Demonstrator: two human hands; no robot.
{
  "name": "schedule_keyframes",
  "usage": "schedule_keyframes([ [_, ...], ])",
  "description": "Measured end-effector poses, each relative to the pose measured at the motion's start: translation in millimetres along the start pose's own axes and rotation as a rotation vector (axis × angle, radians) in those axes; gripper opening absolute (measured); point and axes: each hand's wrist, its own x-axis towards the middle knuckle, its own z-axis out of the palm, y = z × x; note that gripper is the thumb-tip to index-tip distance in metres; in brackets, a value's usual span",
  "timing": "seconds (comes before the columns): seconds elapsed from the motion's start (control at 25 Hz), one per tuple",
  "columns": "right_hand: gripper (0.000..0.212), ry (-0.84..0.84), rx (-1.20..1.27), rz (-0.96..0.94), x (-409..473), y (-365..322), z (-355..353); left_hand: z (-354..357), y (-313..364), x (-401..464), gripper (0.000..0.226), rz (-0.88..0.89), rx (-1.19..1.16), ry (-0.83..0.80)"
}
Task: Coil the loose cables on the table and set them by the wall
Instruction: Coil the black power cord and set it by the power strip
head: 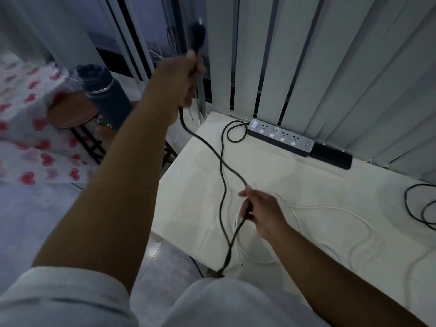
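Two hands were on one black cable (221,161), and that was the whole play. Nearest me, the right hand (262,208) was closed around the cable low over the table (306,185), I judged to feed slack and steady the run. A loop of it sagged past the table's near edge, so nothing was coiled yet. Under that hand a white cable (330,207) lay loose on the cloth, untouched, and another black one (415,204) curled at the right edge. Further out, the left hand (181,76) was fisted on the plug end (197,35), raised high off the table, likely to pull the length straight before winding. From there the cable dropped, crossed itself, and ran to the strip (280,135), which sat against the blinds (306,55) at the far edge. Off to the left, a bottle (103,90) stood on a stool (68,114).
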Motion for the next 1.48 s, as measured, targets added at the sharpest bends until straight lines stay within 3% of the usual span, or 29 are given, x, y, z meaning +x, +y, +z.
schedule_keyframes([
  [0.08,0.025,0.093,0.185,-0.046,1.3,-30.3,4.6,8.3,-32.7,-8.6,0.035,-0.124,0.102,-0.03],
  [0.2,0.024,-0.049,0.325,-0.154,-11.2,-67.0,20.5,28.6,-73.8,-21.4,0.035,-0.283,0.081,-0.034],
  [0.32,0.029,-0.167,0.025,-0.345,-23.8,-78.1,33.2,43.6,-90.5,-32.7,0.036,-0.349,-0.077,-0.005],
  [0.44,0.016,-0.091,-0.291,-0.454,-31.2,-71.6,39.8,51.6,-91.2,-39.2,0.035,-0.392,-0.287,-0.03],
  [0.56,0.027,-0.081,-0.313,-0.376,-33.5,-62.9,43.6,55.1,-89.8,-44.6,0.036,-0.414,-0.433,-0.057],
  [0.72,0.05,-0.291,-0.511,-0.301,-32.2,-29.9,39.7,40.9,-85.0,-39.5,0.036,-0.456,-0.609,-0.128],
  [0.88,0.052,-0.527,-0.545,-0.107,-26.1,18.4,15.0,19.7,-68.1,-33.1,0.041,-0.441,-0.646,-0.261],
  [1.08,0.042,-0.653,-0.729,0.095,-19.0,50.4,-6.4,3.8,-42.2,-27.3,0.042,-0.306,-0.616,-0.292],
  [1.2,0.035,-0.532,-0.645,0.117,-17.4,61.1,-22.3,-3.5,-35.0,-23.0,0.04,-0.252,-0.526,-0.275],
  [1.4,0.035,0.004,-0.315,0.118,-7.9,35.0,-29.0,5.3,-51.7,-23.0,0.039,-0.241,-0.257,-0.208],
  [1.48,0.035,0.134,-0.154,0.106,-3.9,16.6,-25.3,11.0,-62.9,-24.7,0.038,-0.295,-0.235,-0.246],
])
